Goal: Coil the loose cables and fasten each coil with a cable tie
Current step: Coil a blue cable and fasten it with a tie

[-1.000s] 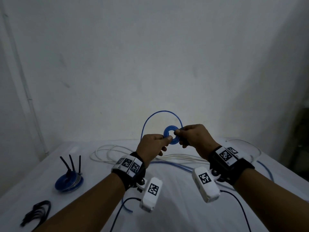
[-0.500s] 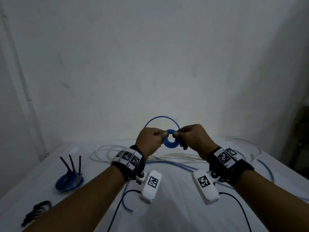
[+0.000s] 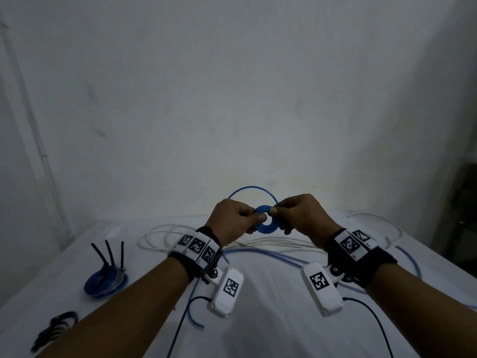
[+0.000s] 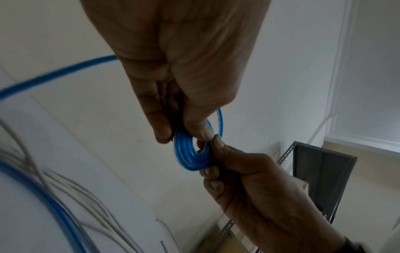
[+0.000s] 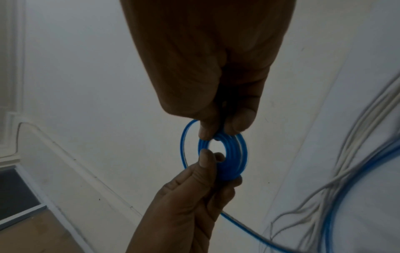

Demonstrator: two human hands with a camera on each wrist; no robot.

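Both hands up above the white-covered table [image 3: 271,319]; left hand [image 3: 232,219] pinches the left rim of a small, tightly wound blue cable coil [image 3: 267,220], right hand [image 3: 300,214] pinches its right rim. One wider blue loop [image 3: 249,188] arcs above. Loose white cables [image 3: 271,242] lie below; finished blue coil with black ties [image 3: 105,280] sits far left.

Dim, grainy, wide-angle bending, blurred cables
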